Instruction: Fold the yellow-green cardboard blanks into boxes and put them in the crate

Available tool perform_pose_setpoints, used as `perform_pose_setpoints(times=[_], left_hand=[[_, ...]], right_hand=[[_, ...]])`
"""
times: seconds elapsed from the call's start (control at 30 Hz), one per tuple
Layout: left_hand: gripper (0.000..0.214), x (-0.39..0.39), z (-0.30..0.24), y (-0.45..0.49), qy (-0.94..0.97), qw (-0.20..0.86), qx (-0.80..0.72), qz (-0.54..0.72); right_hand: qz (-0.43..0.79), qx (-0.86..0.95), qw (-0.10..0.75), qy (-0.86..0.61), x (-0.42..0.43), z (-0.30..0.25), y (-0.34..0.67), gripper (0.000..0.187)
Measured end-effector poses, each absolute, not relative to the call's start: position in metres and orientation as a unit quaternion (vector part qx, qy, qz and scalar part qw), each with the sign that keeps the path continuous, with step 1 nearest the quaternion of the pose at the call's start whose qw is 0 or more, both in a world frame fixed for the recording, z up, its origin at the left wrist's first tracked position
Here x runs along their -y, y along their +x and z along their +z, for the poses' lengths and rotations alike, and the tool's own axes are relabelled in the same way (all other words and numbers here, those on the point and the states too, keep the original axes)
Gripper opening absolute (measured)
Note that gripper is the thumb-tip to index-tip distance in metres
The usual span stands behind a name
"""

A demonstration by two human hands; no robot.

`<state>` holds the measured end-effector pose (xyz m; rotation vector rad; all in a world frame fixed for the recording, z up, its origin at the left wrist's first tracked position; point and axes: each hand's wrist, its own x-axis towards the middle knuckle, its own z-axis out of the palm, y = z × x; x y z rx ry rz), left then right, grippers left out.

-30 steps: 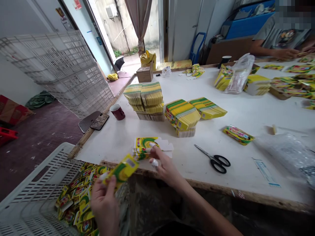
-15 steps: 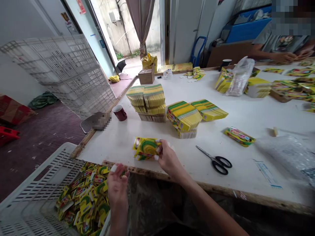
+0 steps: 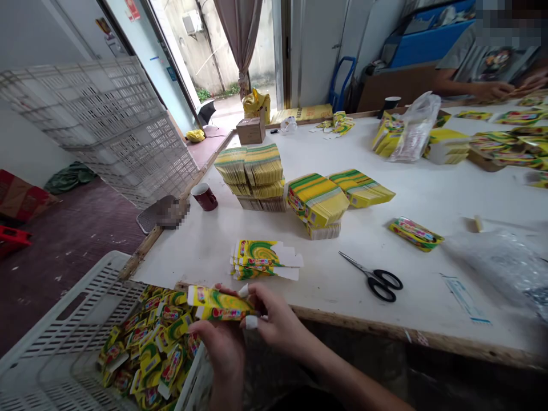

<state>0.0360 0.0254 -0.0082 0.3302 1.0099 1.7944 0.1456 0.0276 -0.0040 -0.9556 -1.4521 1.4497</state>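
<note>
A yellow-and-green crayon box (image 3: 220, 303), an open carton with printed sides, is held between both hands just over the table's front edge. My left hand (image 3: 225, 345) supports it from below, thumb at its left end. My right hand (image 3: 274, 317) pinches its right end; white wrapping covers the thumb tip and a fingertip. Beyond the hands lies a small pile of flattened crayon boxes (image 3: 261, 260), white flaps to the right. At lower left, a white plastic basket (image 3: 100, 279) holds many folded boxes (image 3: 154, 342).
On the white table (image 3: 308, 285) are black-handled scissors (image 3: 372, 277), a dark red mug (image 3: 204, 197), stacked flat cartons (image 3: 252, 174), and a filled box (image 3: 415, 234). Bubble wrap (image 3: 496, 268) lies at right. Stacked white crates (image 3: 111, 125) stand left. A co-worker's hands (image 3: 500, 91) are at far right.
My right hand has moved from the pile towards me and left, bringing a crayon box to my left hand. The left hand has moved right and now supports that box, which has been opened out.
</note>
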Motion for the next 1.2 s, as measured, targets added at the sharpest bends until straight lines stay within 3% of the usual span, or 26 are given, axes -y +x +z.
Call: perform_pose_setpoints(times=[0.13, 0.23, 0.33, 0.4, 0.47, 0.6, 0.7, 0.93, 1.07, 1.17, 1.2], left_hand=[[0.035, -0.019, -0.018, 0.030, 0.189, 0.436, -0.485, 0.734], [0.028, -0.018, -0.014, 0.016, 0.225, 0.420, -0.514, 0.714], [0.055, -0.016, 0.001, -0.008, 0.333, 0.466, -0.500, 0.650], [0.084, -0.014, 0.012, -0.022, 0.419, 0.471, -0.487, 0.605], [0.098, -0.012, 0.018, -0.028, 0.516, 0.466, -0.510, 0.507], [0.089, -0.010, 0.018, -0.008, 0.604, 0.454, -0.590, 0.286], [0.071, -0.011, 0.015, 0.014, 0.587, 0.412, -0.637, 0.283], [0.073, -0.011, 0.005, 0.030, 0.517, 0.309, -0.683, 0.413], [0.079, -0.010, -0.003, 0.030, 0.533, 0.280, -0.665, 0.442], [0.073, -0.006, -0.005, 0.035, 0.566, 0.261, -0.641, 0.448], [0.071, -0.004, -0.006, 0.037, 0.575, 0.264, -0.625, 0.458]], right_hand=[[0.482, 0.628, 0.466, -0.394, -0.038, -0.003, 0.160, 0.006], [0.392, 0.678, 0.485, -0.388, -0.043, -0.003, 0.176, 0.017], [0.283, 0.754, 0.455, -0.379, -0.046, 0.000, 0.193, 0.029], [0.220, 0.818, 0.388, -0.362, -0.046, 0.006, 0.200, 0.027], [0.191, 0.867, 0.330, -0.323, -0.044, 0.013, 0.200, 0.019], [0.164, 0.884, 0.343, -0.271, -0.037, 0.021, 0.190, 0.011], [0.144, 0.836, 0.426, -0.314, -0.032, 0.016, 0.184, 0.020], [0.247, 0.653, 0.604, -0.385, -0.007, -0.012, 0.158, 0.037], [0.408, 0.554, 0.617, -0.382, -0.010, -0.008, 0.158, 0.034], [0.489, 0.506, 0.579, -0.412, -0.028, 0.007, 0.173, 0.030], [0.515, 0.507, 0.558, -0.409, -0.034, 0.011, 0.177, 0.021]])
